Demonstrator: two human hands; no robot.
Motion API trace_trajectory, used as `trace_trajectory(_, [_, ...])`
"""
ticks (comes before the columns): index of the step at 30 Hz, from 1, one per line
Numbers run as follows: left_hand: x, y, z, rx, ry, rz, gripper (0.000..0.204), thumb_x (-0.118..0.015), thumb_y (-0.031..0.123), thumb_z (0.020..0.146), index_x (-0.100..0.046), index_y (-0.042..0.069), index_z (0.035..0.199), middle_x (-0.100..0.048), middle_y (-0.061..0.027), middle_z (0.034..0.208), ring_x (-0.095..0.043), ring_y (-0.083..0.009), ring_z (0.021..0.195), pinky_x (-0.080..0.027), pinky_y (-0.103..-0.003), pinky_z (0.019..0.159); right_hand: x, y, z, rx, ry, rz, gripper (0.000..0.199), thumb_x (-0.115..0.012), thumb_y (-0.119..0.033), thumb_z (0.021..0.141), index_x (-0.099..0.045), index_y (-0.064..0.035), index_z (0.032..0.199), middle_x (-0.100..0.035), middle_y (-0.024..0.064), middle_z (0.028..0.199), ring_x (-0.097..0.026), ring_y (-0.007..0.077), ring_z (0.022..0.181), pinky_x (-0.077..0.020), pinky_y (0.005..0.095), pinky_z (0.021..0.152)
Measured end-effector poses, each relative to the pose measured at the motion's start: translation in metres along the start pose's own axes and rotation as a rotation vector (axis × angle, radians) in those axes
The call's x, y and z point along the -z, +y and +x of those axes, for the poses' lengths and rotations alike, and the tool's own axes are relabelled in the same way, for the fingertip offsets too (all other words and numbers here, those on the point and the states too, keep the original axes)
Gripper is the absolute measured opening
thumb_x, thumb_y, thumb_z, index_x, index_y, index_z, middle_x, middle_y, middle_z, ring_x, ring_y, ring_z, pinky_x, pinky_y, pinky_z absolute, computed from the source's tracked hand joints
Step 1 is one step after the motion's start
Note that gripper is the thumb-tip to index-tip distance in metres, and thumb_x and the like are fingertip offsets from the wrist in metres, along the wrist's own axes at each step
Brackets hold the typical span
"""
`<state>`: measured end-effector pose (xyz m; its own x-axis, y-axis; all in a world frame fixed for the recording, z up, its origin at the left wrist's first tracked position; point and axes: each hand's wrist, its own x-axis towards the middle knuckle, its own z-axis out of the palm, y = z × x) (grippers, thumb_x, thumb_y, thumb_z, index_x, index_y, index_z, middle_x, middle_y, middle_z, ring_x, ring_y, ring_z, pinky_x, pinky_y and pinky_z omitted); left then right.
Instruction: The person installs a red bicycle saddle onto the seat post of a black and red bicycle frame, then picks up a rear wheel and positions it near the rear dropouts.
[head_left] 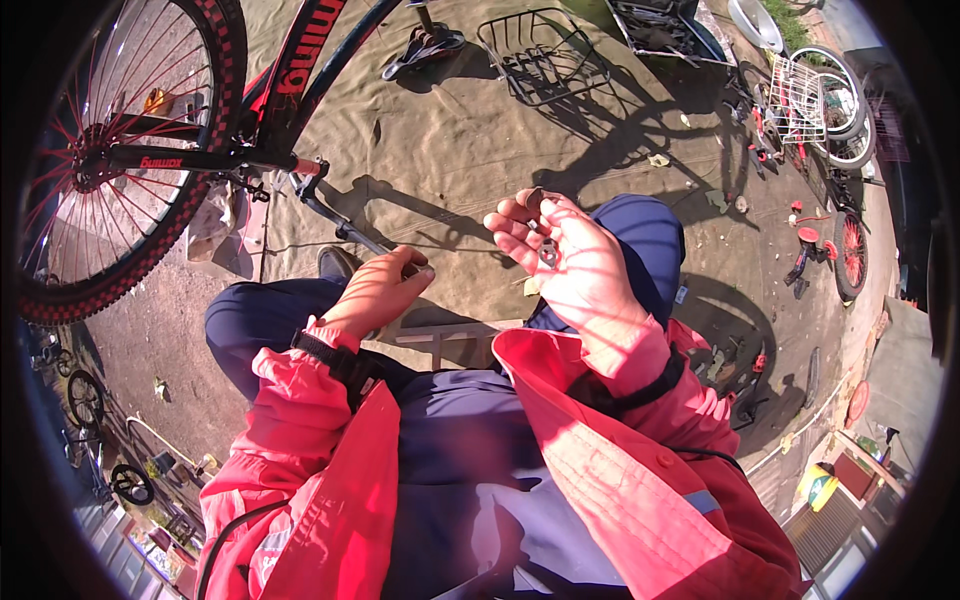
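My right hand (590, 270) is turned palm up with its fingers half curled. Small metal parts (548, 252) rest in it, one looking like a ringed nut or washer; a darker small piece (535, 198) shows by the fingertips. To its left, my left hand (380, 290) is palm down, thumb and fingers drawn together; whatever is between them is hidden. Just beyond its fingers ends the visible part of a dark handlebar (345, 228), and I cannot tell whether they touch. That bar belongs to a black and red bicycle (292, 90), whose red-spoked wheel (92, 158) fills the upper left.
A black wire basket (545, 55) lies on the ground cloth (420, 130) ahead, near a bicycle saddle (425, 50). A crate of metal pieces (665, 30) stands beyond. At right are a white basket (797, 98) and a small red wheel (852, 255). Between my knees is a low wooden piece (440, 332).
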<state>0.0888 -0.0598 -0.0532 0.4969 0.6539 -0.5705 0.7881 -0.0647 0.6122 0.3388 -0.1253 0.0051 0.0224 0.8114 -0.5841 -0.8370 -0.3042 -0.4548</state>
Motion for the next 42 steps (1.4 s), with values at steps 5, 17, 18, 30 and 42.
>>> trace_trajectory(5, [0.002,0.004,-0.001,-0.004,0.000,-0.010,0.042,-0.063,0.036,0.091,-0.063,0.000,0.114,-0.070,-0.0189,0.098,-0.067,-0.0316,0.090,-0.051,-0.041,0.079,0.000,-0.001,0.003,-0.047,0.032,0.041,0.032,-0.041,-0.027,0.105,-0.054,0.0008,0.115,-0.063,0.0171,0.117,-0.063,0.0306,0.112,-0.0493,0.0415,0.101])
trace_trajectory(17, [0.004,0.014,-0.002,-0.067,0.211,-0.190,0.037,-0.064,0.026,0.093,-0.061,0.000,0.119,-0.070,-0.0143,0.096,-0.068,-0.0255,0.088,-0.052,-0.038,0.078,-0.001,0.000,0.005,-0.090,0.025,0.054,0.033,-0.043,-0.029,0.105,-0.059,0.0001,0.108,-0.067,0.0150,0.105,-0.067,0.0307,0.102,-0.0536,0.0406,0.092])
trace_trajectory(18, [0.005,0.018,-0.004,-0.112,0.258,-0.235,0.036,-0.064,0.024,0.093,-0.061,-0.001,0.119,-0.070,-0.0133,0.095,-0.068,-0.0242,0.087,-0.052,-0.037,0.077,0.000,0.001,0.006,-0.097,0.003,0.039,0.033,-0.044,-0.029,0.105,-0.059,0.0002,0.108,-0.067,0.0150,0.105,-0.067,0.0306,0.102,-0.0540,0.0402,0.091])
trace_trajectory(30, [0.005,0.035,-0.043,-0.729,0.532,-0.377,0.029,-0.068,0.009,0.088,-0.062,0.003,0.116,-0.067,-0.0129,0.095,-0.067,-0.0279,0.088,-0.054,-0.037,0.077,-0.023,0.027,-0.005,-0.218,-0.107,-0.632,0.014,-0.064,-0.017,0.097,-0.062,-0.0041,0.098,-0.060,0.0022,0.075,-0.052,0.0068,0.050,-0.0424,0.0183,0.045])
trace_trajectory(42, [0.028,-0.017,-0.103,-0.604,0.391,-0.704,0.024,-0.069,0.014,0.093,-0.063,0.002,0.113,-0.069,-0.0093,0.099,-0.068,-0.0173,0.093,-0.054,-0.031,0.082,-0.110,0.070,-0.031,-0.234,-0.138,-0.966,0.023,-0.069,-0.028,0.094,-0.061,-0.0078,0.087,-0.055,-0.0020,0.070,-0.045,0.0035,0.052,-0.0315,0.0177,0.044])
